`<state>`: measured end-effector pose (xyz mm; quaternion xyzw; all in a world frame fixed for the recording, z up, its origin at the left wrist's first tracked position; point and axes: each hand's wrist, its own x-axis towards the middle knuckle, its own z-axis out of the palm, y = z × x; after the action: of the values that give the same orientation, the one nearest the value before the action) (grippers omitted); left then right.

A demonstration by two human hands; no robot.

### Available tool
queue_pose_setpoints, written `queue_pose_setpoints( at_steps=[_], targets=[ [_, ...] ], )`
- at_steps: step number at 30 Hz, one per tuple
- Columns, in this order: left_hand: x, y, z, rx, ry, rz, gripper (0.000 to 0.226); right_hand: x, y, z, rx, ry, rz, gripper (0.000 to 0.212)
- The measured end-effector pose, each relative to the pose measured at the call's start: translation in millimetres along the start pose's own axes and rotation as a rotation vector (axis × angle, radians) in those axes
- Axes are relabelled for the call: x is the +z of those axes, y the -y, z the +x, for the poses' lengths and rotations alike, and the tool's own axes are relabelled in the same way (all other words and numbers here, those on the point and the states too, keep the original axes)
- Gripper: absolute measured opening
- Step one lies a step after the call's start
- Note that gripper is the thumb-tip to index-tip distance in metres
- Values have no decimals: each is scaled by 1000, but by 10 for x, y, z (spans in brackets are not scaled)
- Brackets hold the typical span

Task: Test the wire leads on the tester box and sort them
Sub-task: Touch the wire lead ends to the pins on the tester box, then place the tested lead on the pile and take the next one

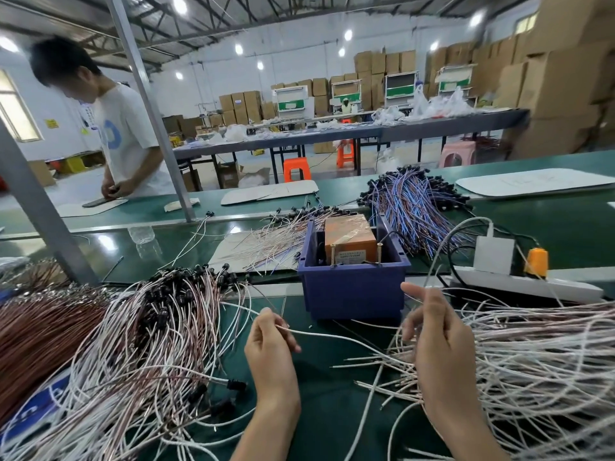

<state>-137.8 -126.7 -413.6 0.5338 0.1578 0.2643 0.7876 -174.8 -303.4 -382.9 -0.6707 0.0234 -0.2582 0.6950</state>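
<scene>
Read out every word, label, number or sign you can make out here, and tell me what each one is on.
Nothing here is legible.
White label on the orange tester box: print too small to read.
Yellow sign on the far wall: blurred.
Blue and white sheet under the left wire pile: marks blurred and partly covered.
Stickers on the stacked cartons: too small to read.

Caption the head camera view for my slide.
Left hand pinches a white wire lead before the blue-binned tester box; right hand above loose leads.
</scene>
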Motion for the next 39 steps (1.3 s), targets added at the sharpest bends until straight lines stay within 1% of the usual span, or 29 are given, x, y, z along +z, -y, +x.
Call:
queue_pose_setpoints(
  at_steps=[4,7,10,13,16,22,26,27,29,34,37,39],
  targets=[
    [1,-4,18,-20,-6,-6,35,-119,45,96,14,-93,127,42],
    [-4,-7,14,-28,19,-8,34,-264,107,178,33,-144,177,41],
    [3,-19,21,-34,26,-12,32,-498,199,336,33,-205,164,37],
    [3,-37,6,-31,49,19,30,-799,322,554,6,-248,70,32],
    [6,-54,-44,-15,98,72,30,-1113,413,764,-25,-267,-79,27],
    [37,-86,-118,26,202,179,31,-1543,568,1075,-74,-331,-563,21],
    [58,-91,-159,46,226,221,30,-1534,560,1049,-153,-331,-993,33],
    [65,-88,-166,51,232,229,29,-1477,553,1002,-183,-339,-1055,34],
    [66,-81,-163,59,238,249,29,-1265,521,885,-257,-294,-1083,33],
    [68,-67,-157,68,239,257,29,-505,285,431,-424,6,-987,31],
    [80,-64,-165,62,240,252,28,-47,81,177,-475,152,-958,31],
    [92,-64,-179,61,233,239,27,189,-44,79,-473,244,-976,32]
  ],
)
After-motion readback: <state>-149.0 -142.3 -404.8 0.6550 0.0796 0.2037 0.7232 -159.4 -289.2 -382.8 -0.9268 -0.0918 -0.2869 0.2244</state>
